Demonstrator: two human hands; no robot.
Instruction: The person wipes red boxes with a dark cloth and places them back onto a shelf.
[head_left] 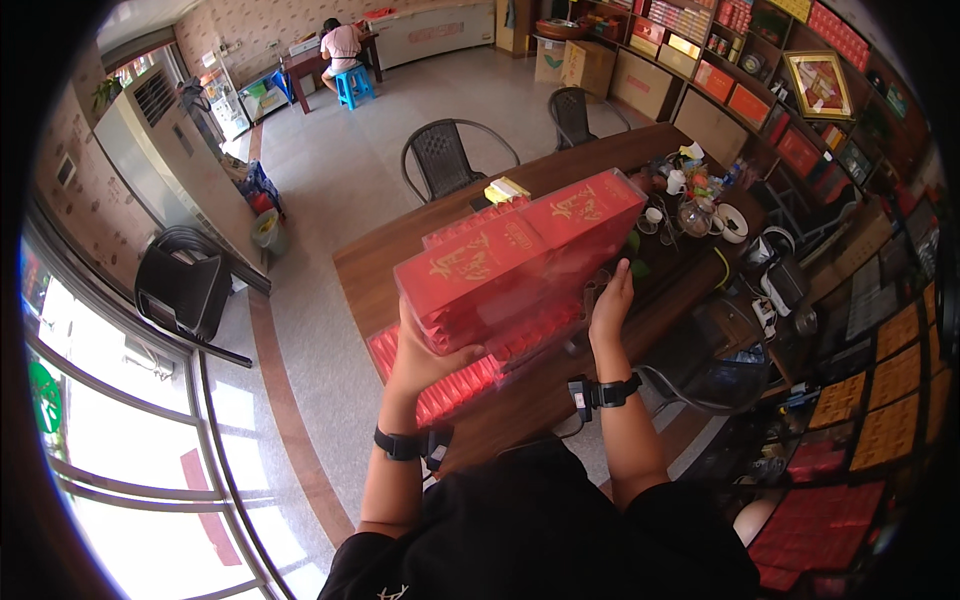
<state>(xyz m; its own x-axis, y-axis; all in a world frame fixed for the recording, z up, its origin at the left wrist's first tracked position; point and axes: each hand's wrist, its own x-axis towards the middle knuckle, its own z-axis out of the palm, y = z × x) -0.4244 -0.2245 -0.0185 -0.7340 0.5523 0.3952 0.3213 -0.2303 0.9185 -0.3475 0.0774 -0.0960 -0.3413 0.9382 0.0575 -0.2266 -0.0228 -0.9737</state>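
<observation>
Two long red boxes [485, 262] with gold lettering lie end to end in clear plastic, tilted above the dark wooden table [370, 262]. My left hand [428, 350] grips the near left end from below, thumb along the near side. Its other fingers are hidden behind the boxes. By the lower right end is my right hand [612, 303], fingers stretched upward. Whether it touches the plastic I cannot tell. Beneath the boxes are rows of small red packets [455, 393] in clear packaging. A yellow-and-white packet [507, 189] sits just beyond the boxes.
Teaware with a glass pot [695, 216] crowds the table's right side. Dark woven chairs [447, 160] stand along the far edge. Shelves [735, 95] of boxes line the right wall. Far off, a person [341, 42] sits on a blue stool [354, 86]. Windows [130, 400] are at left.
</observation>
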